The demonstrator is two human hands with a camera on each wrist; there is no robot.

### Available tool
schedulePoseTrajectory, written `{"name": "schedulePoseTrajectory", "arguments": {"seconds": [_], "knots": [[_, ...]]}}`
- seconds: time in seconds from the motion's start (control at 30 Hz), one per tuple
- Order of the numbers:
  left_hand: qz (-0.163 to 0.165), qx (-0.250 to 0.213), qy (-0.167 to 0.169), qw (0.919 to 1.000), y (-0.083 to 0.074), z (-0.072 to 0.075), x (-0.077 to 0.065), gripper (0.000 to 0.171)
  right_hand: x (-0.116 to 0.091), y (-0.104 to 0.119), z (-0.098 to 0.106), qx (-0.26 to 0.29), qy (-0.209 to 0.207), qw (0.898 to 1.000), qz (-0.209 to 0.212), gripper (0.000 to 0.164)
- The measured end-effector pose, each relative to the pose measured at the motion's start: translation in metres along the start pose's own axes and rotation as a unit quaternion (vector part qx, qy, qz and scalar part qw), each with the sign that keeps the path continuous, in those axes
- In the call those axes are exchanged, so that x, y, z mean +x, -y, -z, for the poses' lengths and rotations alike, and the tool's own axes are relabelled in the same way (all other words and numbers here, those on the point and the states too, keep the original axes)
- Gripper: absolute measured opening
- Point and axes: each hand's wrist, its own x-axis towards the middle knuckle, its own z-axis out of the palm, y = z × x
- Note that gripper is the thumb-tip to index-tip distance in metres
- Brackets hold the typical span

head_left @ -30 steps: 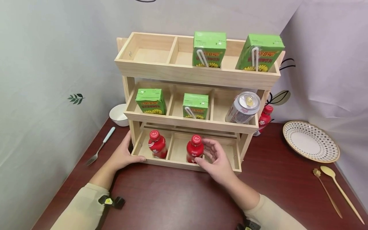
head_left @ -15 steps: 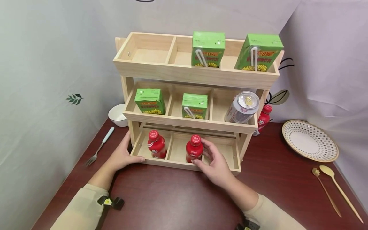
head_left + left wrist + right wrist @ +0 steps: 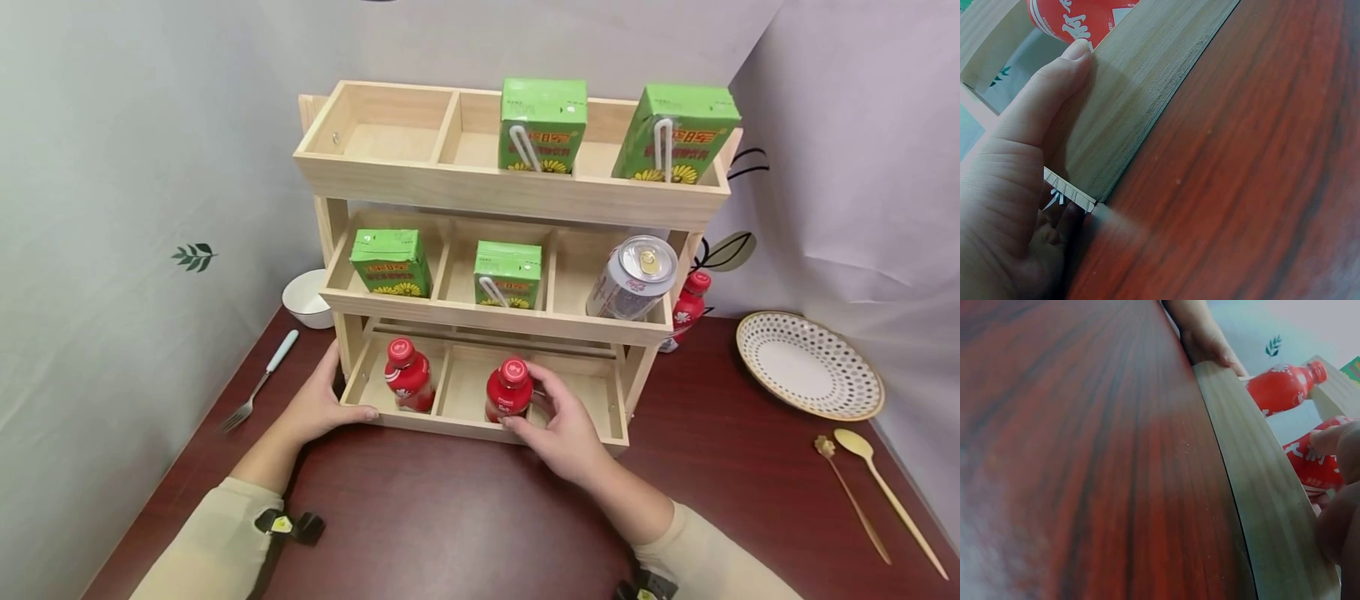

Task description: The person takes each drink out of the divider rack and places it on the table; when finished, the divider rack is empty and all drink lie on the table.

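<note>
My right hand (image 3: 562, 429) holds a red bottle (image 3: 507, 393) in the middle compartment of the bottom tier, thumb in front and fingers round its right side. At the left end of the wooden shelf rack (image 3: 480, 429), my left hand (image 3: 318, 404) grips the bottom tier; its thumb lies on the front board (image 3: 1129, 94) and the other fingers go round the side, partly hidden. A second red bottle (image 3: 409, 379) stands in the left compartment beside that thumb. In the right wrist view the held bottle (image 3: 1316, 459) shows behind the front board.
Green drink cartons (image 3: 543, 125) and a silver can (image 3: 633, 279) occupy the upper tiers. Behind the rack's right side stands another red bottle (image 3: 686, 310). A plate (image 3: 810, 367) and two gold spoons (image 3: 892, 492) lie right; a bowl (image 3: 307, 300) and fork (image 3: 262, 379) lie left.
The bottle in my right hand has tipped slightly, its cap shifting a little toward the front. My left hand keeps its place on the rack.
</note>
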Motion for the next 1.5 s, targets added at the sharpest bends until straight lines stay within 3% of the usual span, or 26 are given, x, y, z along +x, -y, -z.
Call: {"name": "schedulePoseTrajectory", "arguments": {"seconds": [0.37,1.1,1.27,1.37,1.5], "knots": [[0.001,-0.005,0.000,1.0000,0.005,0.000,0.000,0.124,-0.001,0.002,0.000,-0.052,-0.017,0.997,0.046,0.069],[0.000,-0.006,0.002,1.0000,0.003,-0.001,-0.002,0.123,-0.004,0.003,-0.001,-0.066,-0.024,0.989,0.127,0.070],[-0.003,-0.007,-0.001,1.0000,0.006,-0.002,-0.002,0.123,-0.003,0.009,0.003,-0.096,-0.016,0.982,0.163,0.070],[-0.004,-0.002,-0.005,1.0000,0.019,-0.002,0.000,0.125,-0.001,0.013,0.007,-0.115,-0.010,0.973,0.199,0.070],[-0.005,0.001,-0.003,1.0000,0.017,-0.001,0.000,0.125,0.002,0.021,0.013,-0.129,-0.006,0.962,0.239,0.071]]}}
